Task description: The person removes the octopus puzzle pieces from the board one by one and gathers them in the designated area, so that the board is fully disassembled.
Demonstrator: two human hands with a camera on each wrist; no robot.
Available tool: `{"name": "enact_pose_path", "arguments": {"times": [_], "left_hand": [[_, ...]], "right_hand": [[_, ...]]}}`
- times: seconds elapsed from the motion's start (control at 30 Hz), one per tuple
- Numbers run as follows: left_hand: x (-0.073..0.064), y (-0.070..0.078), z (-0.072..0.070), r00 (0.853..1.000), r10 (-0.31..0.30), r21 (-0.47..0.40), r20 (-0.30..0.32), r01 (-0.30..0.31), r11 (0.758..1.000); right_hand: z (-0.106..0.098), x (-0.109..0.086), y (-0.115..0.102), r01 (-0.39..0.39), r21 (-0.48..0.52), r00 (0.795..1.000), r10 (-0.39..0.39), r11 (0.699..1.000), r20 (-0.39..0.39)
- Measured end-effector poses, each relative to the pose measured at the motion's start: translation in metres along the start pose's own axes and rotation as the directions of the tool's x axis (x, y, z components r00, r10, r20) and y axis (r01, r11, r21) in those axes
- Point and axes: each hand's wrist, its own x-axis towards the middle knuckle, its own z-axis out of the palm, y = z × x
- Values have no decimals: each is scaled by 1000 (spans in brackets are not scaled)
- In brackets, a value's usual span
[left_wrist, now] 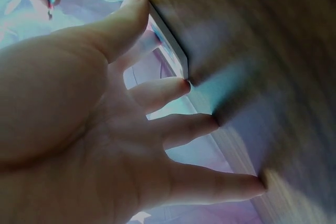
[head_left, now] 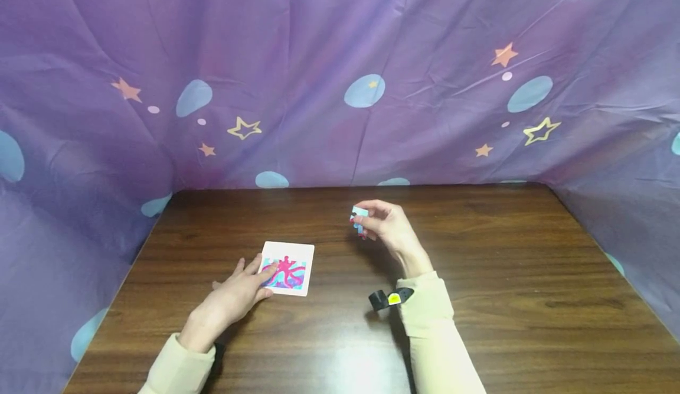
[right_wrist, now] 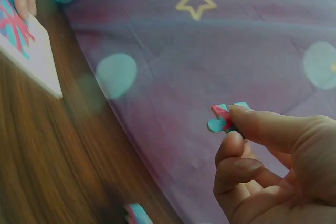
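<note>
Pinched piece: a puzzle piece [right_wrist: 223,118] with rounded tabs, coloured red and teal, is raised above the table [head_left: 531,264], to the right of the octopus board [head_left: 288,249] and well apart from it.
Right hand: the right hand [head_left: 395,231] pinches the piece between thumb and forefinger; its other fingers curl in below without reaching the tabs.
Left hand: the left hand [head_left: 234,290] has its fingers spread, the forefinger resting on the board's picture and the thumb at its near edge; it grips nothing.
Board: it lies flat, a pink octopus on blue and purple inside a white margin, broadest along the far side.
Handling of the piece: it looks thin, stiff and very light, probably card or wood, so a soft pinch should be enough; its smooth printed face may slip a little, and the narrow tabs seem the likeliest part to bend or chip.
Where to hold it: best across the broad middle or by opposite edges, keeping the tabs clear.
Handling of the board: its edge looks thick and rigid; light weight could let it slide on the table, so flat fingers on the margin would steady it.
Second fragment: another coloured piece [right_wrist: 139,214] is cut off by the right wrist view's lower edge; whether it touches the table is unclear.
</note>
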Motion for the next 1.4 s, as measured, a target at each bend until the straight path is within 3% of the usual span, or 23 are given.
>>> {"name": "enact_pose_path", "arguments": {"times": [0.33,0.67,1.07,1.4], "left_hand": [[-1,4,1,1000,11,14,0,-11,1000],[0,6,-1,1000,-17,-1,15,17,1000],[-2,5,2,1000,0,-1,-30,0,1000],[1,11,3,996,-63,21,-67,64,998]], "right_hand": [[-64,-13,-16,-57,-19,997,56,998,-50],[-119,-21,-16,-16,29,998,18,999,-66],[-140,-27,-4,-12,71,995,19,997,-99],[-145,-25,2,-175,-5,977,173,985,-124]]}}
